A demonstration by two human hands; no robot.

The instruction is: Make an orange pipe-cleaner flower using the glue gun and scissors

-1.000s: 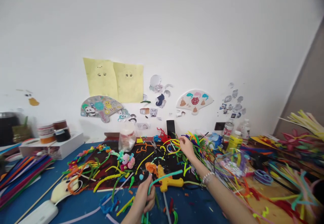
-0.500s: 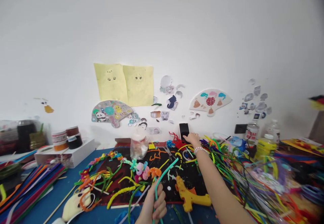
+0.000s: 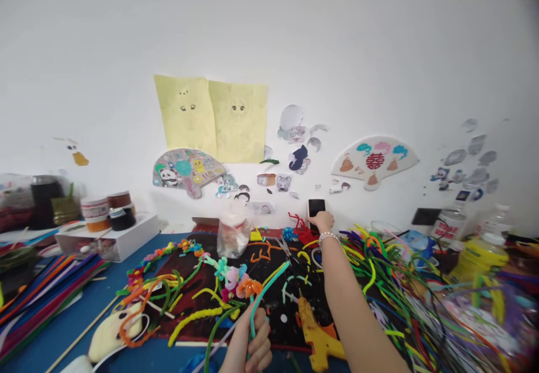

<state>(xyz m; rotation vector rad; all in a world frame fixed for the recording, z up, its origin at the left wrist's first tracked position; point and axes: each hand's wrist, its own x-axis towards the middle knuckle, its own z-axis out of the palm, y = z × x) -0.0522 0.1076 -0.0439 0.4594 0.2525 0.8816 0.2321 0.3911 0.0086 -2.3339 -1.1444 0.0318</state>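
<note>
My left hand (image 3: 249, 336) is closed around a teal pipe cleaner (image 3: 269, 286), low in the middle of the view. Beside its fingertips lie an orange flower and pink and mint shapes (image 3: 231, 277) made of fuzzy stems. My right hand (image 3: 321, 221) reaches far forward to the wall, its fingers wrapped round a black phone-like object (image 3: 316, 209) that stands upright there. A beaded bracelet circles the right wrist. The yellow glue gun (image 3: 318, 336) lies between my two arms.
Loose pipe cleaners (image 3: 379, 260) pile up at the right, near bottles (image 3: 480, 258). At the left are a white box (image 3: 126, 241) with paint jars and a bundle of coloured strips (image 3: 54, 294). Scissors (image 3: 288, 249) and a bagged cup (image 3: 233, 235) rest on the dark mat.
The view has shifted, and wall items at the right sit farther right. My right hand now has its fingers round the black object's sides. My left hand still holds the teal pipe cleaner.
</note>
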